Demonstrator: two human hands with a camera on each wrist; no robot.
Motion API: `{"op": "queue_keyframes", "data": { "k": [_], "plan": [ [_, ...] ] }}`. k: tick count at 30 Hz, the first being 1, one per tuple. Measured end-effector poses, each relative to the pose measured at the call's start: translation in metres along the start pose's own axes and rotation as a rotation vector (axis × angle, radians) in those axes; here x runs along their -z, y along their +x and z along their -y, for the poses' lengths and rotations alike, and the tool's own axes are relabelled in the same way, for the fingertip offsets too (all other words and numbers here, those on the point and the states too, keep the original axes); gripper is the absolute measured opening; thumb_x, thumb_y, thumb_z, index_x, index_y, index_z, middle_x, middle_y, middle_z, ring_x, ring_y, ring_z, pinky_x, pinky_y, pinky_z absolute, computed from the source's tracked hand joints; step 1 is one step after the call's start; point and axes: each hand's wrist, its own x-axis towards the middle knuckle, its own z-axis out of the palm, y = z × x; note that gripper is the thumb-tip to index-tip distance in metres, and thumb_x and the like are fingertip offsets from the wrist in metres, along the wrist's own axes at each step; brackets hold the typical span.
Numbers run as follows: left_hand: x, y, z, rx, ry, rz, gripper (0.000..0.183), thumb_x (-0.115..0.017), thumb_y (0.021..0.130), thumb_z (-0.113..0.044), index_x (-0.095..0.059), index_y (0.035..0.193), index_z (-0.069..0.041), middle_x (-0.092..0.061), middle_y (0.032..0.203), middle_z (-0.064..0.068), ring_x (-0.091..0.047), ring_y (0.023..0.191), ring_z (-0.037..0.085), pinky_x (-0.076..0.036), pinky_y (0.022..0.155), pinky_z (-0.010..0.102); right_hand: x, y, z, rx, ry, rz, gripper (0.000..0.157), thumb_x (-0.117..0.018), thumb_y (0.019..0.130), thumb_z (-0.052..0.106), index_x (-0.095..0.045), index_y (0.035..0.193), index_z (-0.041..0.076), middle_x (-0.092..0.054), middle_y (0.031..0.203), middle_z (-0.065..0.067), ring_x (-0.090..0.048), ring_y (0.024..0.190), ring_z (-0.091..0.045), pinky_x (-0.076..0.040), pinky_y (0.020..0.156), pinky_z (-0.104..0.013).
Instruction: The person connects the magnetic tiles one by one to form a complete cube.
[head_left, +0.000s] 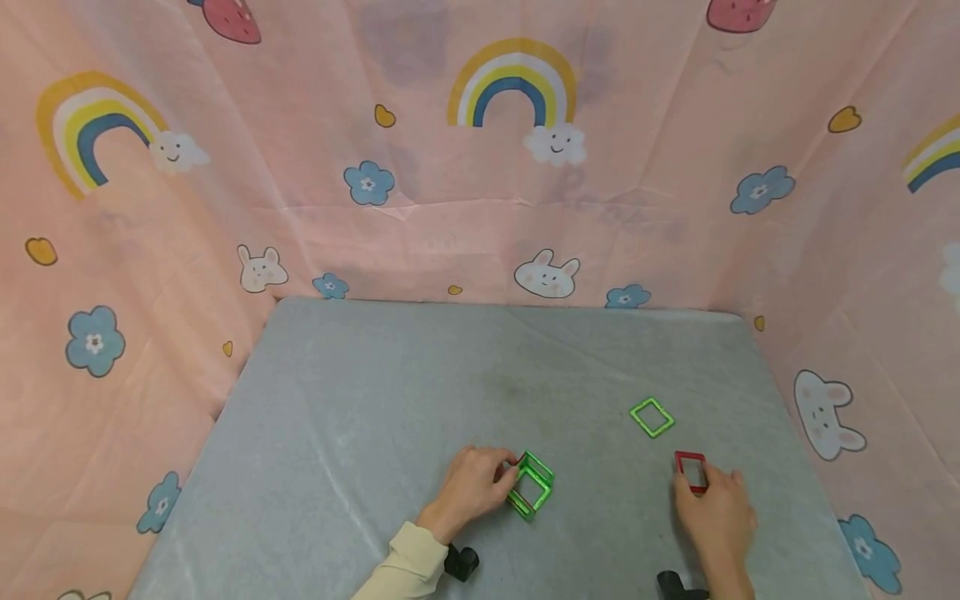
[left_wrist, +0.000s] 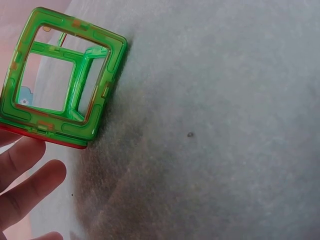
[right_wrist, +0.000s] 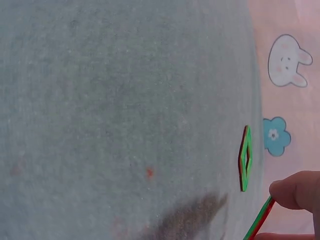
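Left hand (head_left: 468,487) is gripping the left side of a green, open-framed plastic box (head_left: 537,480) standing on the grey cloth (head_left: 420,375), fingers curling against it. Right hand (head_left: 716,512) is pinching a red, hollow square plastic tile (head_left: 690,455), well apart from the box. A green, hollow square plastic tile (head_left: 663,429) is lying beyond. Probably tile pickup while steadying the box; next move is likely needing a secure pinch and aligned edges.

Both hands (head_left: 471,487) (head_left: 718,512) well apart, fingers (left_wrist: 35,190) curved
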Motion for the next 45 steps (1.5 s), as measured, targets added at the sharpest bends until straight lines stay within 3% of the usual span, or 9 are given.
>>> {"op": "queue_keyframes", "data": {
  "k": [5,18,33,40,45],
  "plan": [
    [-0.001,0.0,0.0,0.0,0.004,-0.003,0.009,-0.068,0.087,-0.017,-0.076,0.089,-0.013,-0.055,0.06,-0.012,-0.038,0.052,-0.005,-0.032,0.057,0.017,0.0,-0.002,0.003,-0.005,0.004,-0.007,0.053,-0.054,0.091,0.023,-0.05,0.13,-0.013,-0.047,0.135,-0.034,-0.025,0.138,-0.05,-0.02,0.101,-0.071],
    [-0.003,0.0,0.0,-0.004,-0.003,-0.005,0.009,-0.067,0.088,-0.016,-0.076,0.089,-0.013,-0.056,0.06,-0.012,-0.038,0.052,-0.005,-0.031,0.056,0.017,-0.005,-0.011,0.011,0.087,0.025,-0.025,0.049,-0.058,0.09,0.022,-0.053,0.127,-0.01,-0.052,0.131,-0.032,-0.031,0.134,-0.049,-0.026,0.097,-0.069],
    [-0.003,0.0,-0.001,0.007,-0.003,0.005,0.01,-0.067,0.088,-0.016,-0.076,0.089,-0.013,-0.058,0.061,-0.011,-0.038,0.051,-0.005,-0.031,0.056,0.016,-0.026,-0.028,0.022,0.147,0.046,-0.021,0.05,-0.064,0.088,0.021,-0.057,0.126,-0.01,-0.055,0.126,-0.034,-0.037,0.13,-0.051,-0.032,0.099,-0.066],
    [-0.002,0.0,-0.003,0.024,-0.01,0.017,0.01,-0.067,0.088,-0.017,-0.076,0.09,-0.013,-0.058,0.061,-0.012,-0.039,0.051,-0.006,-0.032,0.056,0.016,-0.031,-0.038,0.031,0.185,0.084,-0.041,0.047,-0.065,0.087,0.02,-0.059,0.122,-0.011,-0.06,0.114,-0.031,-0.048,0.114,-0.046,-0.04,0.088,-0.061],
    [-0.001,0.001,-0.004,0.028,-0.011,0.022,0.01,-0.067,0.089,-0.017,-0.076,0.089,-0.014,-0.059,0.062,-0.012,-0.04,0.052,-0.006,-0.033,0.056,0.016,-0.032,-0.042,0.037,0.18,0.099,0.001,0.047,-0.064,0.087,0.021,-0.059,0.123,-0.01,-0.057,0.12,-0.033,-0.045,0.121,-0.048,-0.038,0.094,-0.061]
  ]
}}
